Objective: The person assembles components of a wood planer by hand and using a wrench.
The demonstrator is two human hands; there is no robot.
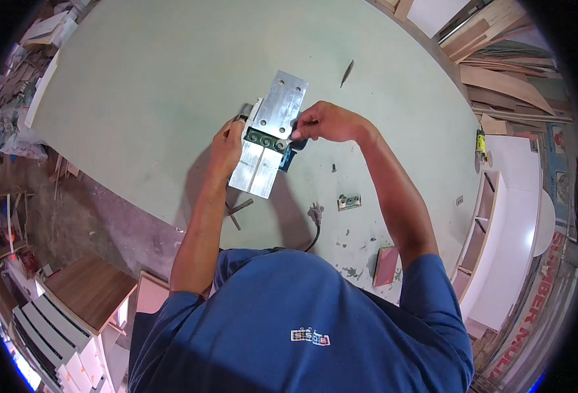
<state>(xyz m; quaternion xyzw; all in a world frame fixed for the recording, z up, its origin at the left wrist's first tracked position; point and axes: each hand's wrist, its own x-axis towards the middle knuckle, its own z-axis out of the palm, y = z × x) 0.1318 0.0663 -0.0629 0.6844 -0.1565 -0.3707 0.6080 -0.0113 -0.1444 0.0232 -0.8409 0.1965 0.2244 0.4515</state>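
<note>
An electric hand planer (279, 108) lies sole up on the pale green table, its two bright metal plates facing me. Between the plates shows a dark slot with the cutter drum (265, 140) and several round bolt heads. My left hand (225, 149) is closed round the planer's left side. At its right side, level with the drum, my right hand (325, 122) has its fingers pinched together; what they hold, if anything, is hidden. A T-shaped metal wrench (239, 207) lies beside my left forearm. Right of the planer are a small dark screw (334, 168) and a small metal piece with holes (349, 202).
A power plug (315, 212) on a black cord lies between my forearms. A reddish rectangular block (385, 266) rests near my right elbow, and a thin pointed object (347, 73) lies farther off. Wood offcuts (508, 88) are stacked at the far right, beside a white cabinet piece (508, 229).
</note>
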